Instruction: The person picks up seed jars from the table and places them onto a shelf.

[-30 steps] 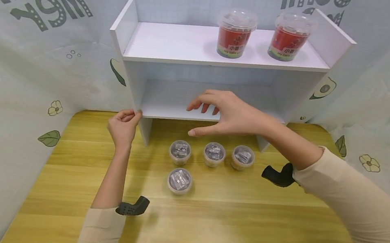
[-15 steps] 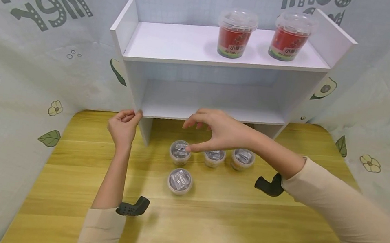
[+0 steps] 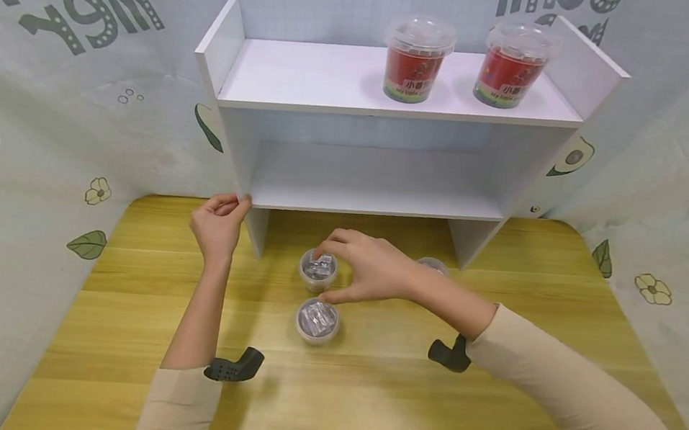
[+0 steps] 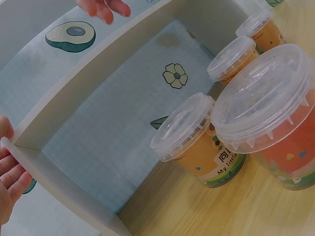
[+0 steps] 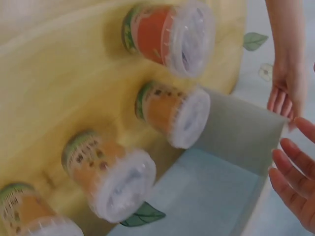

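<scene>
My left hand (image 3: 219, 220) pinches the front edge of the white shelf's left side panel, just where the lower board meets it. My right hand (image 3: 370, 269) hangs over the small lidded cups, thumb and fingers spread apart with nothing between them. Below its thumb stands the front cup (image 3: 317, 320), whose label is red-orange in the left wrist view. Under its fingertips is an orange-labelled cup (image 4: 202, 152), the leftmost of the back row. The right-hand cup (image 3: 434, 264) of that row shows only partly behind my forearm, and the middle one is hidden in the head view.
The white shelf unit (image 3: 388, 177) stands at the back of the wooden table (image 3: 391, 410). On its top board are two larger red cups with clear lids, one in the middle (image 3: 412, 71) and one at the right (image 3: 509, 77). A printed curtain (image 3: 52, 155) hangs behind and beside.
My right hand has come down from in front of the lower board to over the cups, fingers still spread. My left hand keeps its hold on the panel; the cups have not moved.
</scene>
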The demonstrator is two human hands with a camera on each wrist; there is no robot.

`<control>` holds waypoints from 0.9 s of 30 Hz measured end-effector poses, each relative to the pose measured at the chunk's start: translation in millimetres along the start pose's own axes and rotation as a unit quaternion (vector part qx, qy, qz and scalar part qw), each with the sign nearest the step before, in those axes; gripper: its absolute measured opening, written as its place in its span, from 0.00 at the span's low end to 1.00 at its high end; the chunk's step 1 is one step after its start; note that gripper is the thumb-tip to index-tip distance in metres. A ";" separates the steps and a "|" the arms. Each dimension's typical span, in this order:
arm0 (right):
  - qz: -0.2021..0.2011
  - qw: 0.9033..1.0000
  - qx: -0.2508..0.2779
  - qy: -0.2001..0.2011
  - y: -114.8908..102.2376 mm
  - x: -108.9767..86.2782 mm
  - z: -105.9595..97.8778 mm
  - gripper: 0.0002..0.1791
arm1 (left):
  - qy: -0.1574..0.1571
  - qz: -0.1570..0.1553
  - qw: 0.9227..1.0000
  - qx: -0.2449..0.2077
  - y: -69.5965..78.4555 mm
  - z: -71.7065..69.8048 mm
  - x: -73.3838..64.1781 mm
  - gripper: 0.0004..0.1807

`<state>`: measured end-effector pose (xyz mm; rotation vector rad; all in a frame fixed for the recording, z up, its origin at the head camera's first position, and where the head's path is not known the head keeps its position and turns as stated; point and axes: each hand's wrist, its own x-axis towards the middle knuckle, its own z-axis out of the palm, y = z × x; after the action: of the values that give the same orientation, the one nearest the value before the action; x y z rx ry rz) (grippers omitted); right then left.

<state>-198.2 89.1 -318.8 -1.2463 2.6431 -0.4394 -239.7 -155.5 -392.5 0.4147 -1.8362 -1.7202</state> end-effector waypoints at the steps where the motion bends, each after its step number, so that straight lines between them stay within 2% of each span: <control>1: 0.000 1.000 0.000 -0.001 0.0 0.4 3.8 0.32 | 0.000 -0.001 1.000 0.000 -0.1 0.0 0.1 0.11; 11: -0.016 1.000 -0.008 -0.009 2.3 2.8 36.3 0.33 | 0.001 -0.008 1.000 -0.006 0.0 0.3 -0.1 0.12; 21: -0.026 0.999 -0.018 -0.019 0.0 6.6 50.0 0.33 | -0.001 -0.004 1.000 -0.008 0.6 -0.6 -1.6 0.12; 27: -0.011 0.999 -0.027 -0.031 -1.0 9.4 56.9 0.35 | -0.003 -0.001 1.000 -0.001 0.7 -0.6 -0.9 0.12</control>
<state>-186.9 70.7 -372.2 -1.2838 2.6084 -0.3308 -238.5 -155.4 -391.9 0.4125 -1.8384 -1.7265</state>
